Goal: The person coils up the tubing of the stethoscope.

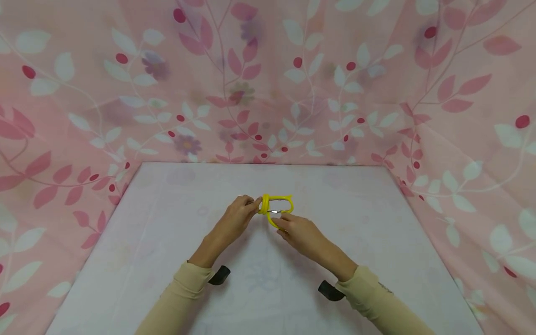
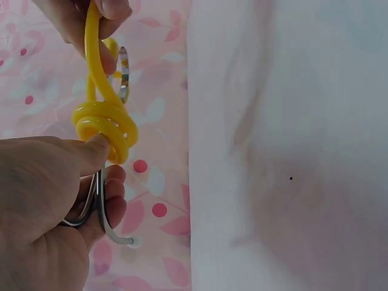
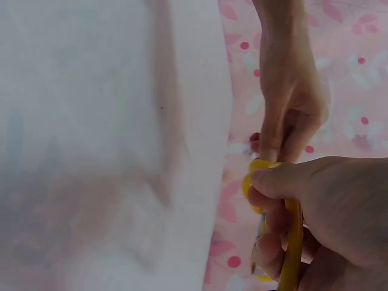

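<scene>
A glossy yellow tube [image 1: 265, 204] is wound in several tight turns around a bent metal rod [image 2: 101, 209], and a longer loop of it extends to the right. My left hand [image 1: 238, 216] pinches the turns and the rod between thumb and fingers; below them, the rod's curved end with a pale tip shows in the left wrist view. On the other side, my right hand [image 1: 303, 235] grips a length of the tube hanging down from the turns. In the right wrist view this tube length [image 3: 293, 242] runs along the curled fingers. Fingers hide part of the rod.
Both hands are above a table [image 1: 167, 279] with a white cover. Pink curtains [image 1: 268, 93] with leaf prints stand behind it and at both sides. A dark wrist-worn piece [image 1: 219, 275] shows below the left sleeve, another [image 1: 331, 291] by the right.
</scene>
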{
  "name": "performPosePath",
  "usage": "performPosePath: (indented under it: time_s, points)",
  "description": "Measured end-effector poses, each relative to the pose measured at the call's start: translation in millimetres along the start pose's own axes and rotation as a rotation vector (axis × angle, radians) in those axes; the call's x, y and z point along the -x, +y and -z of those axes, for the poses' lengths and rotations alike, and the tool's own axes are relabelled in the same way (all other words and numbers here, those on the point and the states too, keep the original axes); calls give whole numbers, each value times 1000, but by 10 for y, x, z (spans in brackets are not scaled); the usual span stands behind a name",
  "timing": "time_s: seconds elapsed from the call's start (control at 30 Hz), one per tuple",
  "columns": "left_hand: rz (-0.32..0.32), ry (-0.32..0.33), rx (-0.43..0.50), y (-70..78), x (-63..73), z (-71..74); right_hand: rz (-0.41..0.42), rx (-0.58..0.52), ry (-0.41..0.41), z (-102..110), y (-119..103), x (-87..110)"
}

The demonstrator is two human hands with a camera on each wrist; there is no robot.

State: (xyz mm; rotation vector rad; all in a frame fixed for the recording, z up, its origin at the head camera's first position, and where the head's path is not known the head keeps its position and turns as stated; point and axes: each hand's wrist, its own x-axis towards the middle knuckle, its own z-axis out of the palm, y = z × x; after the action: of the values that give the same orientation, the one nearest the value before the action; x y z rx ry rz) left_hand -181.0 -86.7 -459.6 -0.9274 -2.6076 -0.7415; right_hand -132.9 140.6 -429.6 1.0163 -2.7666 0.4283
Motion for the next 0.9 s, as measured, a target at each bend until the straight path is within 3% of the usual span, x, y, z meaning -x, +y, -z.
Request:
performPosePath:
  time_s: [0.2, 0.4, 0.6, 0.77, 0.9]
  points:
    - [28, -38, 39, 17, 7, 2, 31, 117, 18, 175, -7, -49]
    - [25, -71, 10, 54, 9, 14, 22, 47, 54, 368, 75, -169]
    - [-60, -42, -73, 130, 25, 57, 31, -24, 116, 490, 192, -312]
    - [-167, -49, -169, 186, 36, 85, 8, -7, 90, 519, 314, -381]
    - [-218, -42, -192, 193, 56, 110, -8, -53, 72, 507, 396, -401]
